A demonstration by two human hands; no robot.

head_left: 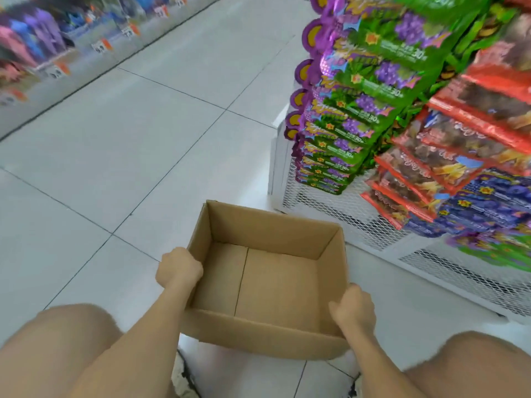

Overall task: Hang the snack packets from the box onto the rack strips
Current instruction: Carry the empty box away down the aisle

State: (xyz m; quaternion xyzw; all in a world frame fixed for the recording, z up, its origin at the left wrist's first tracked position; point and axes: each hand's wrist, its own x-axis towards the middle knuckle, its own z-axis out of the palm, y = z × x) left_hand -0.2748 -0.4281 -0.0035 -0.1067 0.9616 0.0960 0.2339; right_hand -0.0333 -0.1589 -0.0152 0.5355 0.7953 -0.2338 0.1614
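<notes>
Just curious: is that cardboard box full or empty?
Empty. The cardboard box is open-topped, and only its bare bottom and inner walls show; no packets lie inside.

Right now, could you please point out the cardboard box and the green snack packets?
cardboard box (pixel 275 280): head view, bare inside floor.
green snack packets (pixel 370 81): head view, front of a hanging packet.

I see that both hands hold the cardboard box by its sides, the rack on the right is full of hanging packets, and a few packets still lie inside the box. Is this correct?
Not quite. The head view shows the cardboard box empty: only its bare bottom is visible. The rest holds: the left hand and right hand grip its sides, and the rack on the right is full of hanging packets.
</notes>
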